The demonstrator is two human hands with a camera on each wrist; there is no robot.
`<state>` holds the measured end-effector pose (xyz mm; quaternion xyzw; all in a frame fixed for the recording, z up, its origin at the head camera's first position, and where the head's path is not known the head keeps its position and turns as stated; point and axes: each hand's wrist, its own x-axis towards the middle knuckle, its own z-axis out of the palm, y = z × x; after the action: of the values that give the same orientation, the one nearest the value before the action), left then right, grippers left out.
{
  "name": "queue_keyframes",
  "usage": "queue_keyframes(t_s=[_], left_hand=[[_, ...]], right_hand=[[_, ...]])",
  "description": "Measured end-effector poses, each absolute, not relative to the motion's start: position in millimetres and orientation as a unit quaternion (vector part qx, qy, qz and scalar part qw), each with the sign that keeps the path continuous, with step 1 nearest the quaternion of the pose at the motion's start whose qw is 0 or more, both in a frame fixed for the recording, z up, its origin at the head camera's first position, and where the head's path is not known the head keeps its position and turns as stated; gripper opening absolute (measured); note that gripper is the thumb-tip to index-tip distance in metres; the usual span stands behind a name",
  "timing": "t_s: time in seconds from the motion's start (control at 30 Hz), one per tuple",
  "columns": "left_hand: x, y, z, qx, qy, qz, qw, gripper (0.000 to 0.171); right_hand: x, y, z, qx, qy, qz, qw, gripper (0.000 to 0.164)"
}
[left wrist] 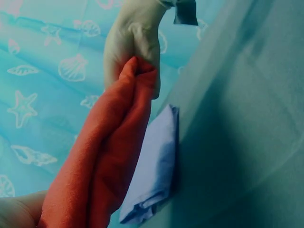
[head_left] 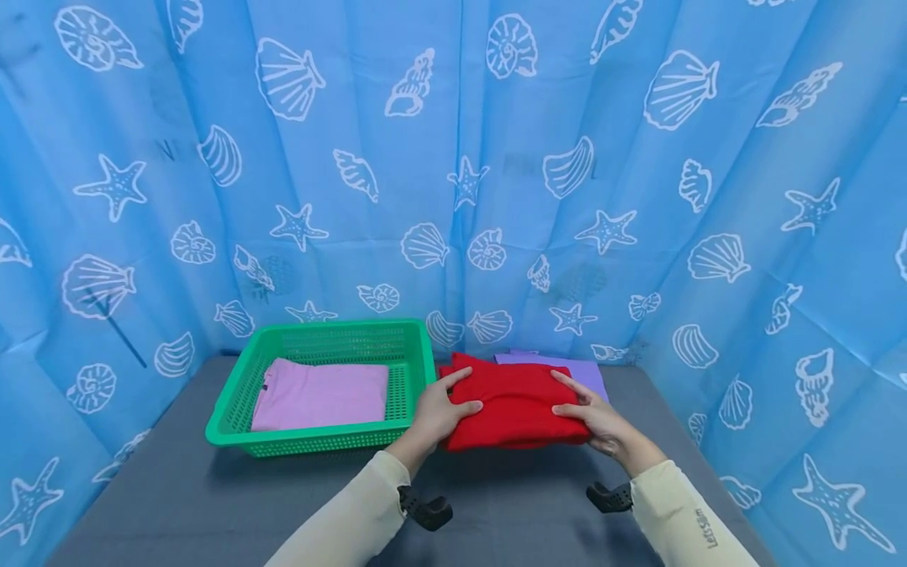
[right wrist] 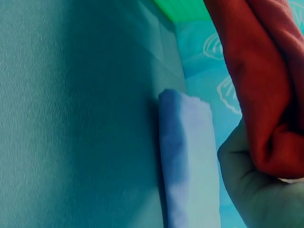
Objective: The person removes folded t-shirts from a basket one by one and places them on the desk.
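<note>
Between my two hands a folded red cloth garment (head_left: 520,405) is held up above the table. My left hand (head_left: 438,409) grips its left end, thumb and fingers on top. The right hand (head_left: 598,413) grips the opposite end the same way. In the left wrist view the folded layers of the red garment (left wrist: 104,147) show from the side, drooping slightly. Behind and below it lies a folded lavender cloth (head_left: 591,382), partly hidden in the head view. To the left, a folded pink garment (head_left: 322,396) lies in a green basket (head_left: 319,435).
A grey cloth-covered table (head_left: 489,512) carries the basket and the lavender cloth. A blue curtain (head_left: 453,197) with white shell prints hangs along the back and both sides. The basket's right rim stands close to my left hand.
</note>
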<state>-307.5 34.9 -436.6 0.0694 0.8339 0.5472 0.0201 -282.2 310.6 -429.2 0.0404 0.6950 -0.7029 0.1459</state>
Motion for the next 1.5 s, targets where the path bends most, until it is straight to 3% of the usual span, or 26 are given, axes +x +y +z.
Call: queue_keyframes(t_s=[1.13,1.5], left_hand=[[-281,131,-477,0.079,0.771,0.622,0.111,0.068],[-277,156,-495,0.085,0.753,0.637,0.143,0.069]], right_hand=[[-243,401,-453,0.128,0.766,-0.615,0.135,0.084],[-235,425,-466,0.13,0.787,-0.594,0.104,0.084]])
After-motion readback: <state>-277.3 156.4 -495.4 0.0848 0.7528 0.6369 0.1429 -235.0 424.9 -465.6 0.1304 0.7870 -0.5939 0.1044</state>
